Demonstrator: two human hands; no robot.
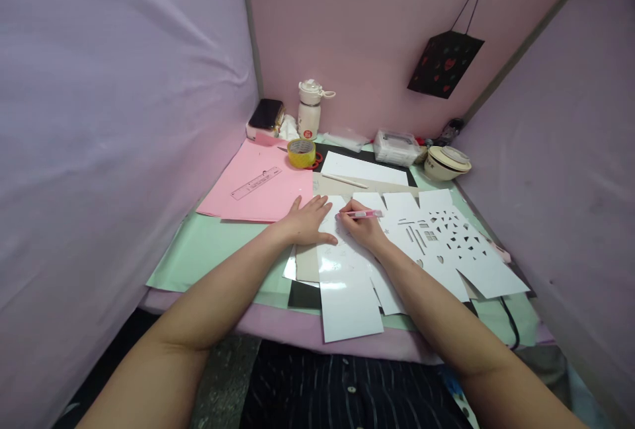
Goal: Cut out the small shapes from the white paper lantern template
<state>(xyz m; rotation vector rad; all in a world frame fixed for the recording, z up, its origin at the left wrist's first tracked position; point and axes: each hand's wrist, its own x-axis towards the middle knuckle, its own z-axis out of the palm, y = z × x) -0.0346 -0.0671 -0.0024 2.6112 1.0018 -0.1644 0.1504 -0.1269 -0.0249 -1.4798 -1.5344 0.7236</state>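
Observation:
My left hand lies flat with its fingers spread, on the left edge of a glossy white card sheet. Faint marks show on that sheet. My right hand is closed round a slim pink-and-white pen-shaped tool, its tip down near the top of the sheet; whether it is a pen or a knife I cannot tell. Under my right forearm spreads a larger white card with cut-out triangles, hearts, slots and a window shape. Its flaps stick out at top and bottom.
Pink paper lies at left with a clear ruler on it. Behind are yellow tape, red-handled scissors, a white bottle, a plastic box and a bowl. A black lantern hangs above; cloth walls enclose the table.

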